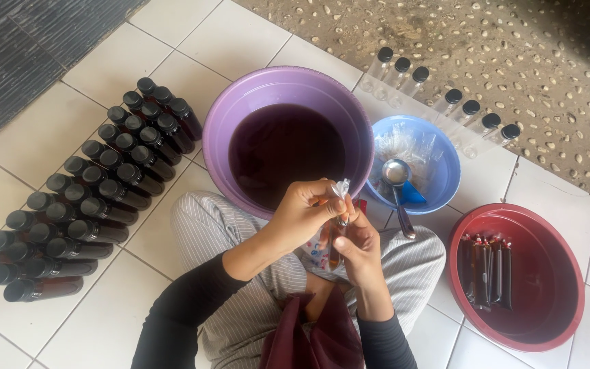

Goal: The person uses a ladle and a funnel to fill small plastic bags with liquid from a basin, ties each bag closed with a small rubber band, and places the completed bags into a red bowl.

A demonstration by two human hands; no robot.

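A: The grip of the left hand (302,212) is pinched together on the clear twisted top of a thin plastic pouch (336,225), thumb and fingers closed on it. The right hand (358,254) is clamped lower down on the same pouch, which hangs upright between the two hands and holds dark liquid.

B: Where is that in the head view?

A: Near the middle of the frame, over the person's lap in striped trousers (213,232). At twelve o'clock from the hands sits a purple basin (240,109) filled with dark red-brown liquid, right against the knees.

B: And around it?

A: At two o'clock is a blue bowl (445,178) with clear empty pouches in it and a metal ladle (397,184) whose handle leans out over the rim toward the hands. At three to four o'clock stands a red basin (554,273) with several filled pouches (487,270) lying side by side. At nine o'clock, capped dark bottles (90,198) lie in rows on the white tiled floor (172,61). At one o'clock, clear empty bottles with black caps (445,96) lie in a line along the edge of the tiles, beside the pebbled ground (513,41).

B: Do the hands touch any basin?

A: No, only the pouch.
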